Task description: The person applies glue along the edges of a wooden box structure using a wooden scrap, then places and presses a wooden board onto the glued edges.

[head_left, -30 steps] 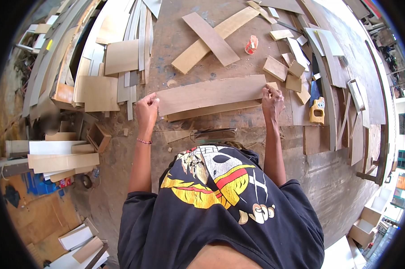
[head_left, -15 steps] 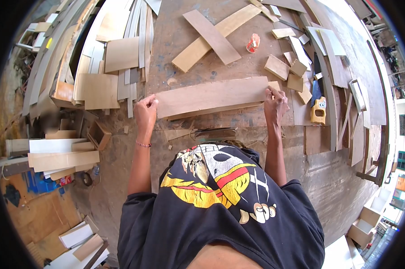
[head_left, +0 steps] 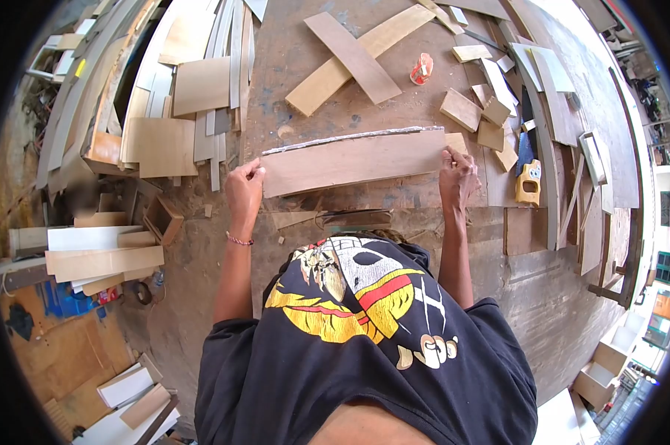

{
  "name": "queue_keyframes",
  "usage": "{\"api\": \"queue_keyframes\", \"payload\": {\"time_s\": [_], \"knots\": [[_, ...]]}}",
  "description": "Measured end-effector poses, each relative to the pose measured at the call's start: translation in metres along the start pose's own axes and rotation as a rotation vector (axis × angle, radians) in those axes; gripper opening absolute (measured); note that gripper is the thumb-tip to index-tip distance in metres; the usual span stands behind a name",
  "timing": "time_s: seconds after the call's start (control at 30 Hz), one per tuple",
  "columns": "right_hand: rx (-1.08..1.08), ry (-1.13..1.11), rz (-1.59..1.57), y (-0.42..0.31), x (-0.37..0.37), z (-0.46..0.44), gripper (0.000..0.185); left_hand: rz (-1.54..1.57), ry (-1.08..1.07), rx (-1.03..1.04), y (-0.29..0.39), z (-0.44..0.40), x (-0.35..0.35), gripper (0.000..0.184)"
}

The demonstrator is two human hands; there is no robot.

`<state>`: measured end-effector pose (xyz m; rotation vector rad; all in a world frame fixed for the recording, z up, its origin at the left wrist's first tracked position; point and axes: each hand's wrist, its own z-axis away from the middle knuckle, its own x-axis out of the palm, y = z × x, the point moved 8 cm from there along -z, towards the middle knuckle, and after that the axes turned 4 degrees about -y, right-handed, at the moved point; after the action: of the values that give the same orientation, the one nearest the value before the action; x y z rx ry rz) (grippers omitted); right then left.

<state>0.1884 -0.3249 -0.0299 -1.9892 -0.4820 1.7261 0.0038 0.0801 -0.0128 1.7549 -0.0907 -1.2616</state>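
Observation:
A long, pale wooden board [head_left: 353, 165] spans the space between my hands at the near edge of the worktable. My left hand [head_left: 244, 187] pinches its left end with fingers closed. At the opposite end, my right hand [head_left: 458, 178] is closed on the board's right corner. A rough whitish strip runs along the board's far edge. Just behind my right hand, the end of a small wood piece [head_left: 454, 141] shows. Whatever lies under the board is hidden.
Two crossed boards [head_left: 352, 59] lie farther back, beside a red and white container [head_left: 422, 69]. A handsaw with a yellow handle [head_left: 528, 184] and several wood offcuts [head_left: 461, 110] are on the right. Stacked panels [head_left: 157, 147] stand at the left.
The board has tilted, so its whitish far edge now shows, while the darker strip under its near edge is out of sight. Both hands have barely shifted and keep their grip.

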Motion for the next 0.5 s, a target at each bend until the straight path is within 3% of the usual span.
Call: {"api": "queue_keyframes", "payload": {"time_s": [0.5], "knots": [[-0.040, 0.067, -0.008, 0.002, 0.002, -0.003, 0.017, 0.045, -0.026, 0.012, -0.006, -0.004, 0.003, 0.028]]}}
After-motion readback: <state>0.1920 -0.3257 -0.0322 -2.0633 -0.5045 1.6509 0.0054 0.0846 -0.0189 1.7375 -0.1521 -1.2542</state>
